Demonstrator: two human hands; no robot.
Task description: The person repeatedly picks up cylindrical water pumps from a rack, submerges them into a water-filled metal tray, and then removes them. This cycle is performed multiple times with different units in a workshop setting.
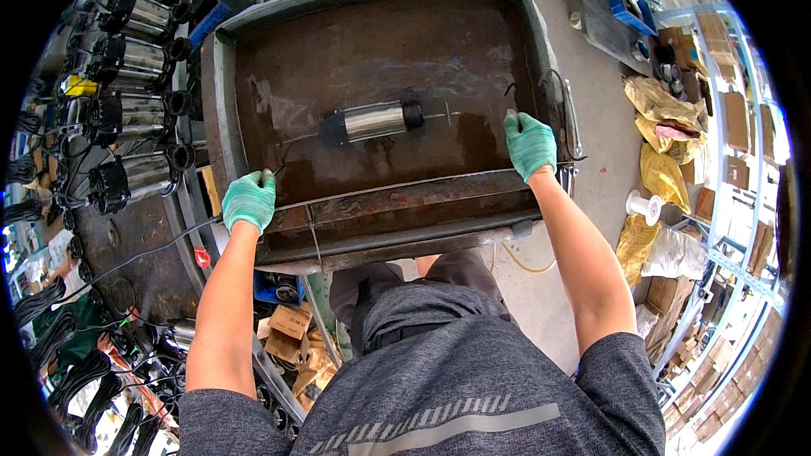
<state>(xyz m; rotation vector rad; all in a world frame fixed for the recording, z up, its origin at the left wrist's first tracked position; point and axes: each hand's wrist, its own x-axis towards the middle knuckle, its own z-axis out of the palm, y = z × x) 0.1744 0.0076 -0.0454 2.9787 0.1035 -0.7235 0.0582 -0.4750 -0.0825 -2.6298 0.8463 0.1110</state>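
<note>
Pump [376,121] lying submerged mid-tank [221,101], between both hands. L hand [249,200] fingers pinched on black cable [127,257] at near rim; R hand [530,144] fingers closed on thin wire [473,116] off pump's end. Looks like dunk-test step; next needs both lines kept taut. Murky water hides wire ends, R grip unclear.

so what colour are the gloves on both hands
Green gloves, seen best in the head view.

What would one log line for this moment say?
left hand: gloved, gripping black cable | right hand: gloved, on tank's right side | steel cylinder pump: lying in rusty water tank
</note>
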